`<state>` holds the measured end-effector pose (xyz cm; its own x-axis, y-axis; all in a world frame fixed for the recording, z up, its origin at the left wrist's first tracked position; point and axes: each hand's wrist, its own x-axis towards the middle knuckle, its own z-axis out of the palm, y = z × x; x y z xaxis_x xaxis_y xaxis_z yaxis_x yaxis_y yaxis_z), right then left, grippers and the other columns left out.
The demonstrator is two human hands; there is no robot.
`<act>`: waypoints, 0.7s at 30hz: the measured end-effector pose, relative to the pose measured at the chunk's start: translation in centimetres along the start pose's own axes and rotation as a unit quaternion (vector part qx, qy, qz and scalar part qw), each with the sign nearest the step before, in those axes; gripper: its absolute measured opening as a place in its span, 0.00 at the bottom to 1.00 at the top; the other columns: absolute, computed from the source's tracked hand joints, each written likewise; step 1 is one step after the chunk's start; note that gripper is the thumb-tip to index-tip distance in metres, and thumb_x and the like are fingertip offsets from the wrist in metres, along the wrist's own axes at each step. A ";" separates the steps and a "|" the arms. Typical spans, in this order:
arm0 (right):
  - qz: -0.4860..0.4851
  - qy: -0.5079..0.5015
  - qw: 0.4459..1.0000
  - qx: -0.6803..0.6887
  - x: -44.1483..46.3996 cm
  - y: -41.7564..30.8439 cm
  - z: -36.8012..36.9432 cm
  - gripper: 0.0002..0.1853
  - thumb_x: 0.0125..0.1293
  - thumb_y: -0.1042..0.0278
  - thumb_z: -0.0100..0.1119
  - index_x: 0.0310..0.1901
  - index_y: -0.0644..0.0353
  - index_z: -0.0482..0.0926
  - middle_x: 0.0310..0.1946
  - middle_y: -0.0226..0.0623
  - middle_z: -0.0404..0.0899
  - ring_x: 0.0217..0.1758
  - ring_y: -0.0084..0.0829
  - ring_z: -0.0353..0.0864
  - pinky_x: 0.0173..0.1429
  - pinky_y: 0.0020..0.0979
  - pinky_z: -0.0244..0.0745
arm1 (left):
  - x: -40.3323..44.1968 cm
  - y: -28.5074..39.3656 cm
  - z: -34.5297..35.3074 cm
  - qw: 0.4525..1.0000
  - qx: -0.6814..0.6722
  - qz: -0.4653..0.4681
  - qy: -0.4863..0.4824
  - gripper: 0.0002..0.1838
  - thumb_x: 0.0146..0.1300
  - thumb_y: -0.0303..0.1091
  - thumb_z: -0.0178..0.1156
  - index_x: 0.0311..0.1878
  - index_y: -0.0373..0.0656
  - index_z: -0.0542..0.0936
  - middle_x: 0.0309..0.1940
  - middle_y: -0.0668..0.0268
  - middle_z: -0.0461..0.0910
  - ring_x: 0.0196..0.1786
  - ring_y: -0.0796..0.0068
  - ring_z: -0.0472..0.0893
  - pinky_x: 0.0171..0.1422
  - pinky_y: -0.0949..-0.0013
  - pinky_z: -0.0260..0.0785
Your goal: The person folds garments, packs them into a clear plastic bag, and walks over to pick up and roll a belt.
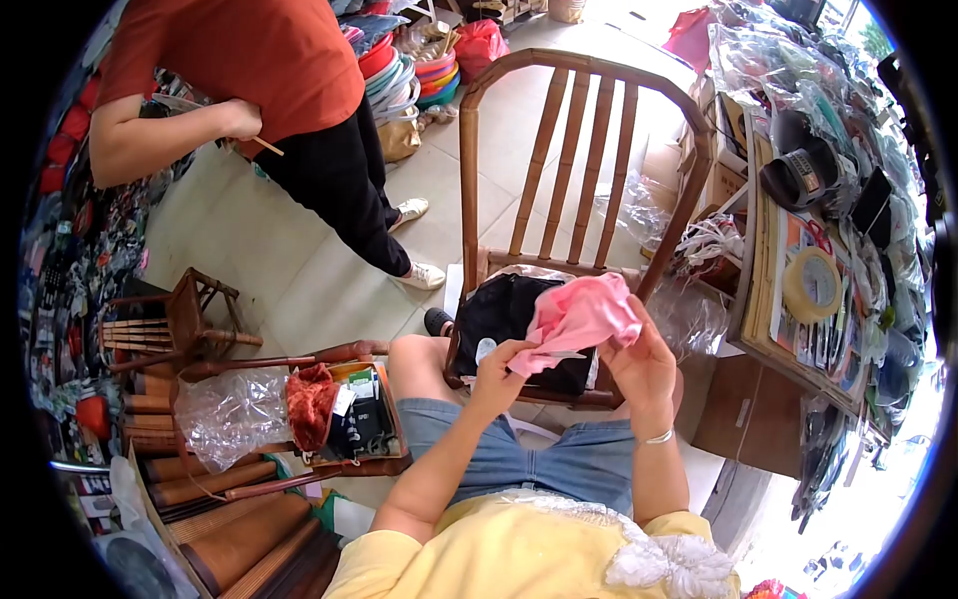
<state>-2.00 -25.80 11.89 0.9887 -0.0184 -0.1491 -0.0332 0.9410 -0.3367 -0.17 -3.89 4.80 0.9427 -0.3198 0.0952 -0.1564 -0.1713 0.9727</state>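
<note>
A crumpled pink cloth [579,317] is held up between my two hands, above the seat of a wooden chair [469,170]. My left hand [504,371] pinches its lower left edge, where a small whitish piece shows. My right hand [639,357] grips the cloth's right side, fingers partly behind it. Black folded fabric [494,314] lies on the chair seat beneath the cloth. A small clear object [485,348] is beside my left hand, too small to make out.
A person in a red shirt [249,60] stands at upper left. A box of items [369,409] and clear plastic wrap [225,414] rest on a chair at left. The right-hand table [763,299] bears a tape roll [811,284] and plastic bags.
</note>
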 end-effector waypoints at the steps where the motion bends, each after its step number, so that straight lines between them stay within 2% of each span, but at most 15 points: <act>1: -0.007 -0.005 1.000 0.030 0.4 -0.1 -1.4 0.25 0.65 0.66 0.51 0.63 0.63 0.63 0.61 0.44 0.66 0.63 0.42 0.67 0.62 0.47 0.67 | -0.5 -0.8 -0.1 0.987 -0.154 -0.047 0.004 0.14 0.64 0.30 0.56 0.51 0.35 0.75 0.42 0.65 0.79 0.43 0.79 0.77 0.48 0.75 0.68; 2: -0.013 -0.010 0.998 0.059 0.8 -0.2 -2.6 0.25 0.65 0.67 0.51 0.63 0.62 0.63 0.61 0.43 0.67 0.62 0.41 0.67 0.62 0.46 0.67 | -0.7 -1.6 -0.4 0.987 -0.153 -0.048 0.005 0.14 0.64 0.30 0.56 0.51 0.35 0.75 0.42 0.65 0.79 0.43 0.79 0.77 0.48 0.75 0.68; 4: -0.007 0.006 0.998 0.057 0.9 0.5 -3.5 0.25 0.65 0.67 0.51 0.64 0.61 0.63 0.59 0.41 0.68 0.61 0.40 0.68 0.61 0.46 0.67 | -0.8 -0.8 -1.1 0.937 -0.327 -0.111 0.058 0.16 0.68 0.37 0.53 0.50 0.35 0.75 0.43 0.67 0.78 0.44 0.82 0.76 0.52 0.77 0.66; 5: -0.001 0.021 0.998 0.054 0.8 0.8 -3.8 0.25 0.65 0.68 0.51 0.64 0.59 0.63 0.58 0.39 0.69 0.61 0.39 0.69 0.61 0.45 0.68 | -0.8 -0.3 -1.2 0.916 -0.382 -0.105 0.069 0.19 0.69 0.43 0.52 0.50 0.34 0.75 0.43 0.66 0.79 0.45 0.80 0.76 0.55 0.75 0.66; 6: 0.003 0.021 0.998 0.055 0.6 1.1 -3.7 0.25 0.65 0.68 0.51 0.64 0.59 0.63 0.58 0.39 0.69 0.61 0.39 0.69 0.61 0.45 0.68 | -0.7 0.2 -1.2 0.916 -0.381 -0.106 0.074 0.19 0.69 0.43 0.52 0.50 0.34 0.75 0.43 0.66 0.79 0.45 0.80 0.76 0.55 0.75 0.66; 8: -0.017 0.032 0.999 -0.035 0.1 2.0 -3.2 0.27 0.64 0.66 0.54 0.65 0.57 0.62 0.56 0.36 0.69 0.59 0.37 0.69 0.59 0.45 0.70 | -0.5 0.5 -1.4 0.879 -0.451 -0.119 0.101 0.19 0.69 0.42 0.51 0.50 0.34 0.74 0.43 0.64 0.79 0.45 0.78 0.77 0.54 0.73 0.68; 10: 0.025 0.059 0.992 -0.113 -0.2 3.0 -3.2 0.29 0.62 0.70 0.56 0.65 0.57 0.60 0.57 0.35 0.68 0.59 0.36 0.69 0.58 0.43 0.70 | -0.8 0.5 -1.7 0.879 -0.450 -0.137 0.080 0.19 0.69 0.42 0.51 0.50 0.34 0.74 0.43 0.64 0.79 0.45 0.78 0.78 0.53 0.72 0.69; 12: 0.018 0.002 0.947 -0.321 -0.6 4.5 -2.7 0.29 0.60 0.74 0.56 0.65 0.59 0.62 0.57 0.35 0.68 0.59 0.33 0.69 0.58 0.39 0.70 | -1.2 0.8 -1.9 0.878 -0.449 -0.153 0.057 0.19 0.69 0.43 0.51 0.50 0.34 0.74 0.42 0.63 0.79 0.45 0.77 0.78 0.52 0.71 0.70; 14: 0.005 -0.072 0.853 -0.517 -0.3 5.7 -1.8 0.30 0.55 0.70 0.64 0.60 0.61 0.67 0.58 0.37 0.68 0.60 0.33 0.67 0.61 0.35 0.64 | -1.6 1.6 -2.2 0.902 -0.393 -0.180 0.015 0.20 0.69 0.43 0.50 0.50 0.33 0.74 0.41 0.61 0.79 0.44 0.77 0.78 0.51 0.72 0.71; 16: -0.075 -0.179 0.729 -0.656 0.1 6.1 0.0 0.29 0.52 0.67 0.66 0.57 0.61 0.71 0.58 0.39 0.68 0.61 0.36 0.66 0.62 0.36 0.62 | -2.1 1.5 -2.7 0.922 -0.334 -0.196 -0.014 0.18 0.69 0.43 0.51 0.48 0.35 0.75 0.41 0.63 0.79 0.45 0.78 0.77 0.51 0.72 0.69; 17: -0.065 -0.179 0.706 -0.682 0.0 6.4 0.8 0.23 0.50 0.68 0.67 0.49 0.62 0.76 0.54 0.42 0.70 0.60 0.40 0.67 0.62 0.36 0.62 | -2.4 0.7 -2.7 0.953 -0.267 -0.141 -0.021 0.18 0.69 0.43 0.51 0.47 0.36 0.76 0.42 0.64 0.78 0.45 0.78 0.76 0.51 0.71 0.68; 18: -0.066 -0.181 0.706 -0.681 0.3 6.5 1.1 0.23 0.50 0.68 0.67 0.49 0.62 0.76 0.54 0.42 0.70 0.60 0.40 0.67 0.62 0.36 0.62 | -2.2 1.0 -2.8 0.976 -0.199 -0.084 -0.029 0.17 0.69 0.43 0.51 0.46 0.37 0.76 0.42 0.65 0.78 0.45 0.77 0.75 0.50 0.70 0.67; 19: -0.100 -0.202 0.702 -0.675 0.4 6.6 1.2 0.19 0.49 0.70 0.67 0.45 0.62 0.76 0.51 0.42 0.73 0.57 0.40 0.69 0.61 0.36 0.62 | -2.1 1.4 -3.4 0.985 -0.154 -0.075 -0.030 0.16 0.64 0.38 0.58 0.50 0.37 0.74 0.44 0.65 0.76 0.44 0.75 0.76 0.49 0.74 0.69; 20: -0.133 -0.222 0.697 -0.669 0.5 6.6 1.4 0.16 0.48 0.72 0.67 0.40 0.62 0.77 0.48 0.41 0.75 0.55 0.41 0.70 0.61 0.37 0.62 | -2.1 1.9 -4.0 0.985 -0.154 -0.076 -0.030 0.16 0.64 0.38 0.58 0.50 0.37 0.74 0.44 0.65 0.76 0.44 0.75 0.76 0.49 0.74 0.69; 21: -0.154 -0.217 0.694 -0.669 0.2 6.6 2.6 0.12 0.47 0.74 0.67 0.34 0.61 0.76 0.38 0.41 0.77 0.47 0.41 0.74 0.54 0.36 0.66 | -2.0 3.3 -4.6 1.000 0.010 -0.002 0.006 0.17 0.61 0.38 0.60 0.49 0.38 0.75 0.43 0.64 0.76 0.45 0.71 0.75 0.50 0.70 0.67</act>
<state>-1.63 -18.72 12.02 0.9202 0.2280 0.3182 0.3706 -0.2453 -0.8958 -1.23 0.48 8.78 0.9466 -0.3084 0.0942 -0.1583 -0.1902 0.9689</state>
